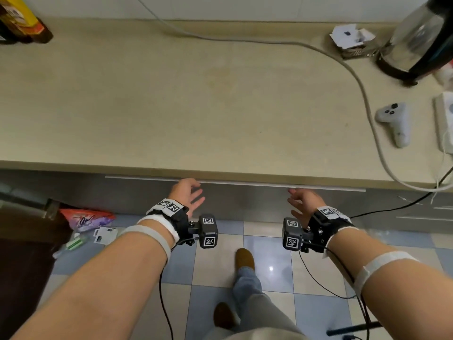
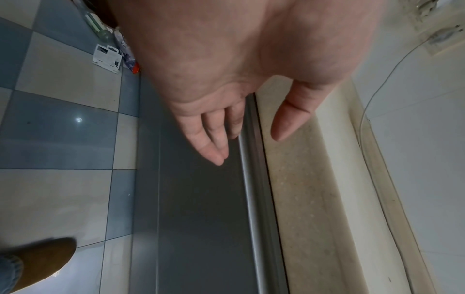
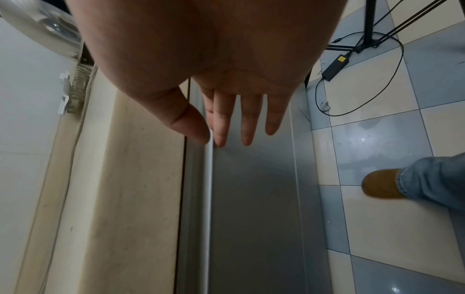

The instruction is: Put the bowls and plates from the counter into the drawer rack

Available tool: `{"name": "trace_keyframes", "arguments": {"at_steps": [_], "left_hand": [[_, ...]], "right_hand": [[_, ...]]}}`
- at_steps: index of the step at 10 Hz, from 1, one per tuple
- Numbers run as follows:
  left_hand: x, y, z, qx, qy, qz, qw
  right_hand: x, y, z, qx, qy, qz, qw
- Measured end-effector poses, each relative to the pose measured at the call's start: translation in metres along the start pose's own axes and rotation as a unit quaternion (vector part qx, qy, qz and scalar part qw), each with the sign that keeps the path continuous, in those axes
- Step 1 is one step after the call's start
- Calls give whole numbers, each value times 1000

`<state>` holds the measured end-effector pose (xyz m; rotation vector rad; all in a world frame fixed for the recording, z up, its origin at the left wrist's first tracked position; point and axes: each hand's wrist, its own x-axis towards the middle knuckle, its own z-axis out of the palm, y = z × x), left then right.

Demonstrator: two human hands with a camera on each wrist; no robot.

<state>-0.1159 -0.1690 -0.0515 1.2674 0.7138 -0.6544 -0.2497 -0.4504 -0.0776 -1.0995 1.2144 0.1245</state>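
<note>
Head view, hands (image 1: pixel 188 195) (image 1: pixel 302 201) flat (fingers straight), near drawer (image 1: pixel 245 200)

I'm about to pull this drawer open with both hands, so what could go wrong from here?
The left hand and right hand are open at the drawer's handle rail, not gripping, so a pull might slip. The foot stands just before the drawer front and could get hit. The grey cable hangs over the counter edge and might snag.

The worktop (image 1: pixel 171 94) looks like matt, speckled beige stone. Below it the drawer front (image 1: pixel 245 202) is smooth grey — probably brushed metal — with a pale satin handle rail (image 3: pixel 208 199). Floor tiles (image 1: pixel 269 266) are glossy. At 2 o'clock, the kettle (image 1: pixel 416 38) is clear glass.
</note>
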Motion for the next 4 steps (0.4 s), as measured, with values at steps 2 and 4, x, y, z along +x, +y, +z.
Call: {"name": "trace_keyframes", "arguments": {"at_steps": [2,4], "left_hand": [[-6,6,0,-14,-2,16,1000],[-17,10,-12,7,0,39,999]], "right_hand": [[2,-1,8,8,-39,-15,999],[-5,0,9,5,-25,-16,1000]]}}
